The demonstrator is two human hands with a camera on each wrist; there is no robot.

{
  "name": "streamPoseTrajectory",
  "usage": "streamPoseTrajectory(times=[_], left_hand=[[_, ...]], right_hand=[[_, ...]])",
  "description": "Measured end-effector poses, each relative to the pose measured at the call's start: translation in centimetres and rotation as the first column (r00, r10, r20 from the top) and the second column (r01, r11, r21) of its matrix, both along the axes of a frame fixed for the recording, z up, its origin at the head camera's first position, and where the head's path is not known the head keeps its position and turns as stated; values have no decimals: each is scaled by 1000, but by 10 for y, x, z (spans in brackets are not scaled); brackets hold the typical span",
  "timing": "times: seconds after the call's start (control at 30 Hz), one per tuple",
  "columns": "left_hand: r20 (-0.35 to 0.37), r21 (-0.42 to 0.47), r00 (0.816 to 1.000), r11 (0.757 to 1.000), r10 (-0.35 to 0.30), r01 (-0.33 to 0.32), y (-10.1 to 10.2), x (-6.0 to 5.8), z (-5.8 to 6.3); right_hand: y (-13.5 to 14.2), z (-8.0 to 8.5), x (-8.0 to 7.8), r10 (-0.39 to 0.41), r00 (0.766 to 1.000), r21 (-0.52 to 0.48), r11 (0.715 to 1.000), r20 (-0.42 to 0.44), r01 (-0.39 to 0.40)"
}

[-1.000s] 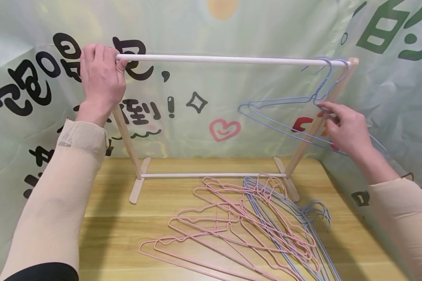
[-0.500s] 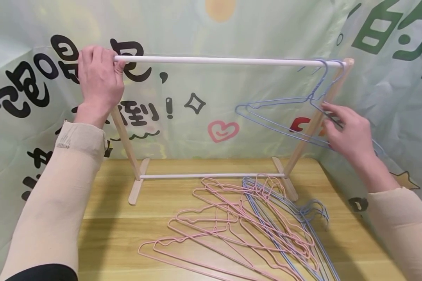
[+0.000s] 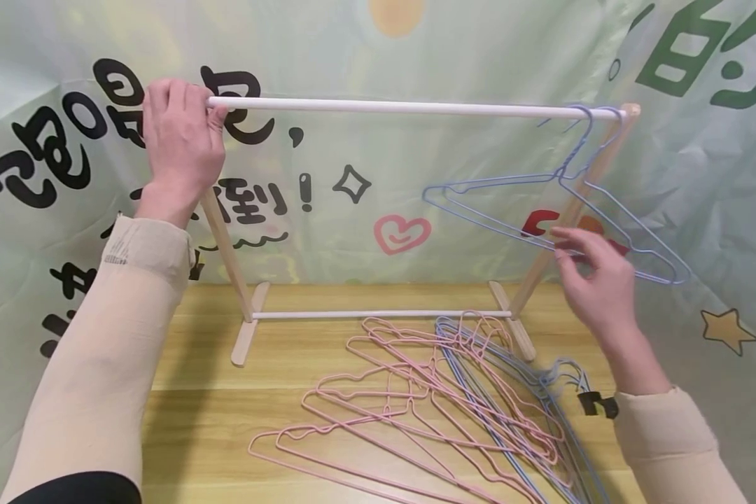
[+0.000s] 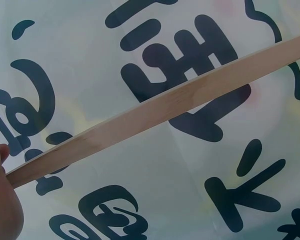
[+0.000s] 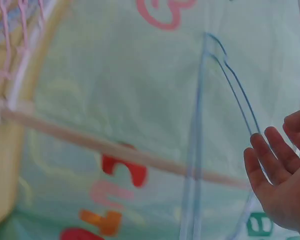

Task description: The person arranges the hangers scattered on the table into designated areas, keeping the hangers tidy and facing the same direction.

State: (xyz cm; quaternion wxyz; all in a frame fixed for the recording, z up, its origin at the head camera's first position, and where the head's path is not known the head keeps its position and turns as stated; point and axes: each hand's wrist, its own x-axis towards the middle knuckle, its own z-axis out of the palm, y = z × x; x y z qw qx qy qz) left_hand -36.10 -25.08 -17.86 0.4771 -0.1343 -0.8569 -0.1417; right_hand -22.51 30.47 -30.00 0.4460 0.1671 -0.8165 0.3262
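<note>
The left hand grips the wooden rack at its upper left, a sensible brace; pink wire hangers lie on the surface; two blue wire hangers hang near the white rail's right end; the relaxed, empty right hand should avoid snagging them.

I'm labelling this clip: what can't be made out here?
Head: left end of the top rod, behind the left hand.
Head: pink hangers, some cut off by the bottom edge.
Head: count of loose blue hangers, overlapped by pink ones.
Left wrist: most of the left hand, past the left edge.
Right wrist: part of the right hand, past the right edge.
</note>
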Motion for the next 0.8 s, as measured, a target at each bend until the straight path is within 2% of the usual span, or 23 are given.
streamPoseTrajectory(times=[0.13,0.27,0.4,0.53,0.6,0.7,0.8], left_hand=[[16,-2,1000,1000,15,-15,0,2,1],[29,0,1000,1000,10,-10,1,2,2],[26,2,1000,1000,1,-1,1,2,1],[20,5,1000,1000,-2,2,2,2,0],[15,5,1000,1000,-1,1,1,1,-1],[9,4,1000,1000,0,0,1,1,-1],[7,-1,1000,1000,2,-2,0,0,0]], right_hand=[[-16,-29,-7,79,995,25,996,63,-81],[-30,-64,-16,96,971,67,991,218,-113],[-38,-98,-28,95,911,125,980,402,-157],[-45,-127,-41,89,822,170,960,563,-220],[-48,-138,-47,55,781,211,949,622,-235],[-53,-150,-55,20,739,254,932,674,-258],[-57,-156,-63,-15,715,298,915,698,-271]])
